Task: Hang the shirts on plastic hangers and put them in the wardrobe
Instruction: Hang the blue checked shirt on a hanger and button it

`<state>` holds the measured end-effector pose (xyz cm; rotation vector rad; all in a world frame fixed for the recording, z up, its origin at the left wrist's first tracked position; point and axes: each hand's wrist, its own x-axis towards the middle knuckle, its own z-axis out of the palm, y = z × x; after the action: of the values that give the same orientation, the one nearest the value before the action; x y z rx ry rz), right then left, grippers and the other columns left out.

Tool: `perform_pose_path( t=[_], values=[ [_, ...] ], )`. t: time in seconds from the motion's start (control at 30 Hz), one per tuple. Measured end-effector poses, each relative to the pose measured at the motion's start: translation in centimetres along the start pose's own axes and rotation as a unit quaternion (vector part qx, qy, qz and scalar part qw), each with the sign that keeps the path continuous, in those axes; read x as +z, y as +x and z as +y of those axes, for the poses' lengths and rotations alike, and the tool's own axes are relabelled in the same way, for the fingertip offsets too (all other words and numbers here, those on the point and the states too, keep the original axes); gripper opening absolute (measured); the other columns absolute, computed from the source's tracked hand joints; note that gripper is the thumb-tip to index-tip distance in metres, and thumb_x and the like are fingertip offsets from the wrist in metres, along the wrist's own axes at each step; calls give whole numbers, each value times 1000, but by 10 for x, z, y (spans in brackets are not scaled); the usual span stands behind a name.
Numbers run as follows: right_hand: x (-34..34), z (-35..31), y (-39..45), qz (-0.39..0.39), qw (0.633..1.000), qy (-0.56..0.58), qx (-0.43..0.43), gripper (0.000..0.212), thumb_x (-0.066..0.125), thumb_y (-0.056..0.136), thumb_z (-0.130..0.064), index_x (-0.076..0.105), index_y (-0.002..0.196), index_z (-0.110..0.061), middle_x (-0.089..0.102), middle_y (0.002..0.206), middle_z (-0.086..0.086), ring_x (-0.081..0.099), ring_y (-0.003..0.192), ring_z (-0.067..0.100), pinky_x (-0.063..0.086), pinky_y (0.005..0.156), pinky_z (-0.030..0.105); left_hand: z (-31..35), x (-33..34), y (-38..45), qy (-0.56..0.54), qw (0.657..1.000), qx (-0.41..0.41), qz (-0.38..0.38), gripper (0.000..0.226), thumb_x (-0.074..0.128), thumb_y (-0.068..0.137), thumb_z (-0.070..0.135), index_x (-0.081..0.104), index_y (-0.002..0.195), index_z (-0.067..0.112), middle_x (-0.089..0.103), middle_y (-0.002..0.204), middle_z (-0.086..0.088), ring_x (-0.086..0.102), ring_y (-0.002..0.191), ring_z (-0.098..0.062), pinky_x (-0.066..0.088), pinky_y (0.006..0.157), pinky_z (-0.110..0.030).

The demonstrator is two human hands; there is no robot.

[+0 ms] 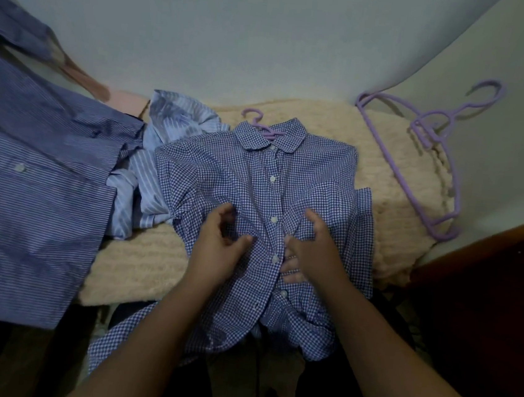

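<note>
I judge I am in the buttoning step. The gingham shirt (263, 205) lies face up on the cream blanket (137, 266), its hem trailing off the near edge toward me, and a purple hanger hook (256, 120) pokes out of the collar, so this shirt is already on its hanger. Most of the placket buttons look done up.

My left hand (220, 242) sits on the cloth just left of the button line, fingers loosely curled with the thumb drawn in; it appears to bunch a little fabric, though I cannot tell whether it has a real pinch. My right hand (312, 249) lies on the right side of the placket, fingers bent down against the cloth beside a button (275, 258); it seems to pinch the edge there, but the fingertips are partly hidden, so I hold that loosely.

Two spare purple hangers (420, 156) lie on the blanket against the wall, well apart from the shirt on my right. To my left a light striped shirt (157, 168) is crumpled just beside the gingham one, and a dark pinstriped shirt (29, 180) spreads over the far left.

The next move, as I see it, calls for finishing or checking that lower button, then letting go of the cloth, reaching up to the hook, and lifting the shirt clear without the hem dragging. The wardrobe is not in view, so I would have to turn to find it.
</note>
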<state>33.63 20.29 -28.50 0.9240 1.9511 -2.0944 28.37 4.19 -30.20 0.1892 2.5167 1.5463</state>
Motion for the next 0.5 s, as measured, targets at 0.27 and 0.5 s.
perform_pose_path(
  t=[0.27,0.5],
  values=[
    [-10,-13,28,-10,994,-107,4,48,60,92,-10,39,135,-15,55,61,14,50,31,18,43,34,25,-24,-18,28,251,961,99,-52,70,60,93,20,23,150,35,61,128,8,61,110,-14,45,86,-23],
    [-25,-40,35,-4,999,33,-22,12,54,95,-14,54,87,-5,59,68,17,61,48,23,54,45,33,-8,-22,45,15,986,97,135,33,50,98,17,47,130,20,62,100,7,63,88,-9,52,81,-32]
  ],
)
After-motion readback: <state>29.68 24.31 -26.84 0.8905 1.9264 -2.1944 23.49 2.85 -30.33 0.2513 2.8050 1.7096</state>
